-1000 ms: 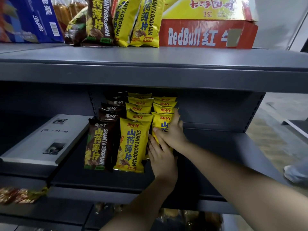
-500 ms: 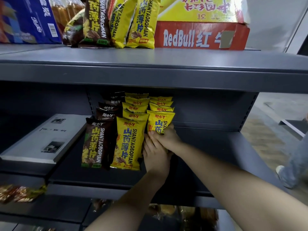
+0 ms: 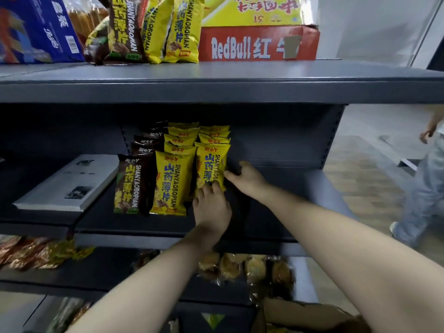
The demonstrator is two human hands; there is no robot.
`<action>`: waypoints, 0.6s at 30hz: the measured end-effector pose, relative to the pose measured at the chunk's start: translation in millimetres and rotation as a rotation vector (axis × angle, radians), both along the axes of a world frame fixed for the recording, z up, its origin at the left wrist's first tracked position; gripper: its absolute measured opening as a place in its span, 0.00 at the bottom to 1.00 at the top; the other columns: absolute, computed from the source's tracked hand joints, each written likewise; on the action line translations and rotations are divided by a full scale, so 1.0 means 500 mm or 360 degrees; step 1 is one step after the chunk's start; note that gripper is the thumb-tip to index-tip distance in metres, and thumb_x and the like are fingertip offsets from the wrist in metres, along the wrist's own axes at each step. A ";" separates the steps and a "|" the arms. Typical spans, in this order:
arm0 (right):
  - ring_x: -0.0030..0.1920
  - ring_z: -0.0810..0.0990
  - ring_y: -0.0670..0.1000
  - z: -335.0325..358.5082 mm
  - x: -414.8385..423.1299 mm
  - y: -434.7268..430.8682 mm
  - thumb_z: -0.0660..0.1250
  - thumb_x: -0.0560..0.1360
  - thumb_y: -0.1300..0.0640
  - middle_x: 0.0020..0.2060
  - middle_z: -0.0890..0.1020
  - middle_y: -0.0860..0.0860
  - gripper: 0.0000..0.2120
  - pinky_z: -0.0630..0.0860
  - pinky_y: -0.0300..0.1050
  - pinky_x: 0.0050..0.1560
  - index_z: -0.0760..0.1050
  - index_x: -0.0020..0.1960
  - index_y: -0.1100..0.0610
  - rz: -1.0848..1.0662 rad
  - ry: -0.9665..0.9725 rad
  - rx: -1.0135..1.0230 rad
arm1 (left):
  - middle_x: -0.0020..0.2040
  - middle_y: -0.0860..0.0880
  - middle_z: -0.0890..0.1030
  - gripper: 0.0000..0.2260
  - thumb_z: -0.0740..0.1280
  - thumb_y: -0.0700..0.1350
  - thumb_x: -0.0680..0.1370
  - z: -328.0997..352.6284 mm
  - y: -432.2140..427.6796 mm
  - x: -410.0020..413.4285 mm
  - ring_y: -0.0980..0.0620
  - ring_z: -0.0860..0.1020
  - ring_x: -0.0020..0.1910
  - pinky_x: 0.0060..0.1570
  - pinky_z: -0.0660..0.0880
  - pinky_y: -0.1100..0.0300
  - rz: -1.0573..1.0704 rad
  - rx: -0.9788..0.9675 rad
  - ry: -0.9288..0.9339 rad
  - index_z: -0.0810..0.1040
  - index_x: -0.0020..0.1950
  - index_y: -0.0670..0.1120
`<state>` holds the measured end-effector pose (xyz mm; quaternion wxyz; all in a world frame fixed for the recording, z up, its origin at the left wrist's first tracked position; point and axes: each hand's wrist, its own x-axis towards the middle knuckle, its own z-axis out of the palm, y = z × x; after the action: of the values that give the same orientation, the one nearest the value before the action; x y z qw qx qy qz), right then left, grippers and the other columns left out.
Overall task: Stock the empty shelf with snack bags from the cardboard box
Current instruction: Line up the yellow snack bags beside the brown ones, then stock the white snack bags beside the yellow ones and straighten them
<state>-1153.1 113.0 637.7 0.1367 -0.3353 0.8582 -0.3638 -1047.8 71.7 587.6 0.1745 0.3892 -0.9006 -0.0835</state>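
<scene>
Three rows of snack bags stand on the grey middle shelf (image 3: 276, 188): a brown row (image 3: 133, 183) on the left, a yellow row (image 3: 173, 183) in the middle and another yellow row on the right. The front yellow bag (image 3: 210, 162) of the right row stands upright. My left hand (image 3: 211, 207) presses its fingertips against that bag's lower edge. My right hand (image 3: 245, 176) touches the bag's right edge with straight fingers. A cardboard box (image 3: 300, 313) lies open at the bottom right, below my right arm.
A white book (image 3: 67, 181) lies on the shelf left of the bags. The top shelf carries more snack bags (image 3: 156, 27), a red RedBull box (image 3: 259, 44) and a blue box (image 3: 36, 27). Wrapped pastries (image 3: 252, 267) fill the lower shelf. Another person (image 3: 427, 176) stands at the right.
The front right yellow bag now stands upright and fully in view. My right hand slid off its face to its right edge; my left hand stays at its base.
</scene>
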 end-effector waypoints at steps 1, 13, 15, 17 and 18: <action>0.67 0.72 0.58 0.002 -0.004 0.021 0.63 0.78 0.45 0.67 0.73 0.58 0.28 0.70 0.45 0.60 0.65 0.70 0.61 -0.0003 0.0011 -0.0014 | 0.67 0.41 0.68 0.18 0.60 0.45 0.77 0.008 0.013 -0.003 0.40 0.66 0.68 0.62 0.68 0.47 0.0006 0.0003 0.0004 0.65 0.66 0.43; 0.42 0.77 0.45 -0.080 0.010 0.417 0.63 0.78 0.56 0.41 0.80 0.48 0.06 0.71 0.40 0.46 0.77 0.46 0.55 0.0092 -0.0086 -0.0268 | 0.44 0.47 0.82 0.11 0.57 0.40 0.72 -0.038 0.294 -0.001 0.44 0.80 0.40 0.36 0.75 0.56 -0.0830 0.0000 0.0607 0.79 0.46 0.44; 0.37 0.76 0.48 -0.122 0.018 0.482 0.63 0.78 0.57 0.37 0.80 0.50 0.08 0.72 0.43 0.43 0.77 0.41 0.56 0.0097 -0.0119 -0.0164 | 0.43 0.48 0.82 0.11 0.57 0.42 0.73 -0.088 0.343 0.010 0.44 0.81 0.39 0.34 0.74 0.58 -0.0934 0.0049 0.0506 0.80 0.45 0.45; 0.39 0.79 0.53 -0.167 0.022 0.538 0.62 0.79 0.55 0.39 0.81 0.54 0.12 0.71 0.45 0.40 0.78 0.43 0.59 0.0132 -0.0152 0.0005 | 0.45 0.47 0.83 0.16 0.53 0.48 0.74 -0.137 0.383 0.017 0.43 0.81 0.41 0.37 0.76 0.53 -0.0955 0.0117 0.0276 0.80 0.47 0.46; 0.41 0.80 0.55 -0.191 0.023 0.562 0.61 0.79 0.54 0.41 0.82 0.55 0.13 0.72 0.46 0.40 0.79 0.45 0.61 0.0159 -0.0169 0.0065 | 0.47 0.46 0.83 0.16 0.53 0.48 0.76 -0.161 0.399 0.019 0.43 0.81 0.43 0.39 0.76 0.53 -0.0945 0.0165 0.0141 0.80 0.49 0.47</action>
<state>-1141.7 393.8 542.4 0.2070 -0.3550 0.8392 -0.3561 -1038.4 271.3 506.9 0.1614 0.1131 -0.9611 -0.1936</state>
